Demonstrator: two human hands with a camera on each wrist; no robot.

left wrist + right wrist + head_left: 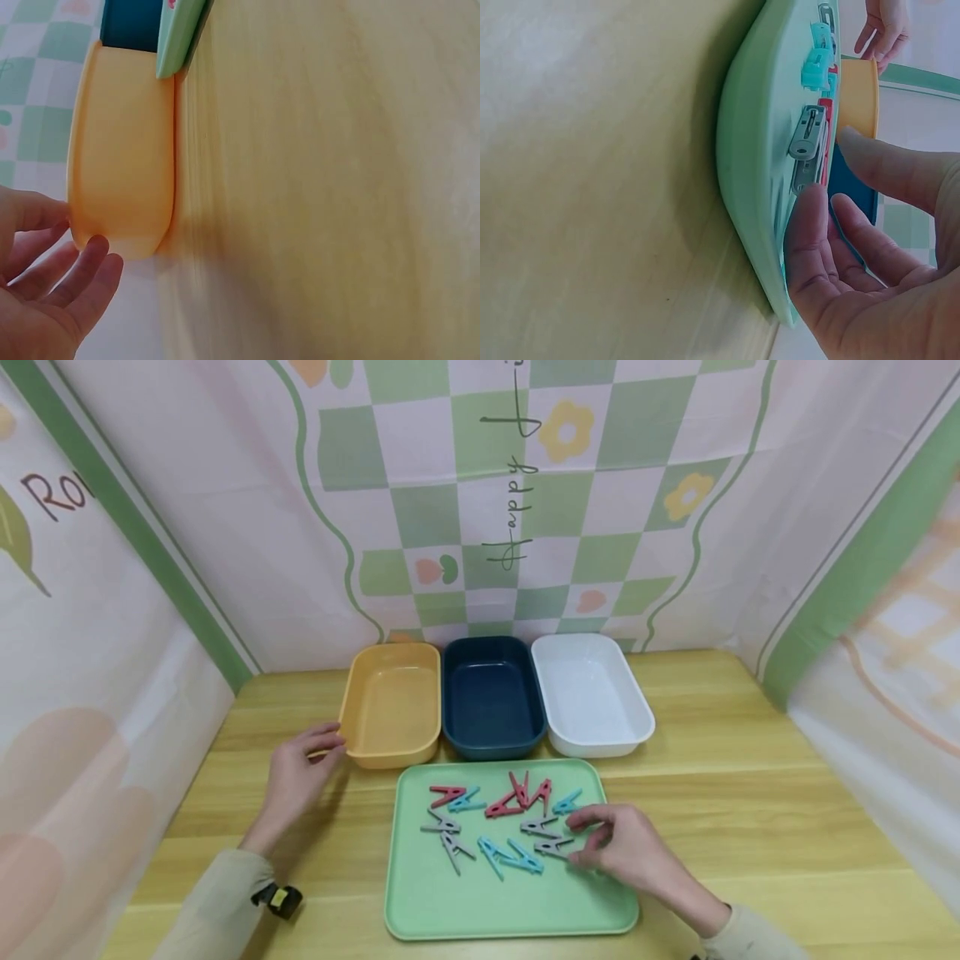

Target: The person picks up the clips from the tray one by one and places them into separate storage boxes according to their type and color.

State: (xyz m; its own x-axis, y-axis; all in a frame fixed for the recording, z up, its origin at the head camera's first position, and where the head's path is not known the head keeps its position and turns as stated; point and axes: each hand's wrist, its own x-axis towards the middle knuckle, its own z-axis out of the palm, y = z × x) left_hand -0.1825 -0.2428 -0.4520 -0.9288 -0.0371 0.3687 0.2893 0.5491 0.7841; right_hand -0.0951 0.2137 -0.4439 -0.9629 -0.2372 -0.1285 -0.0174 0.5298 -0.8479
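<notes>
Touching the yellow bin [393, 710], your left hand [296, 772] has parted fingers; your right hand [626, 850], fingers apart, is by grey clothespins [805, 142] at the head view's lower centre; only that view shows the white bin [592, 697].

Tray [510, 906] on worktop [750, 843]; clothespins [527, 863] on tray, mostly mid & far half. Behind tray, bins side by side: L bin [393, 710] back-L, partly past tray's L edge; mid bin [493, 697] directly behind; R bin [592, 693] back-R. Cloth [424, 514] farther behind tray. Hands: L hand [300, 772] off tray's far-L corner, at L bin; R hand [626, 847] at tray's R side, by clothespins.
</notes>
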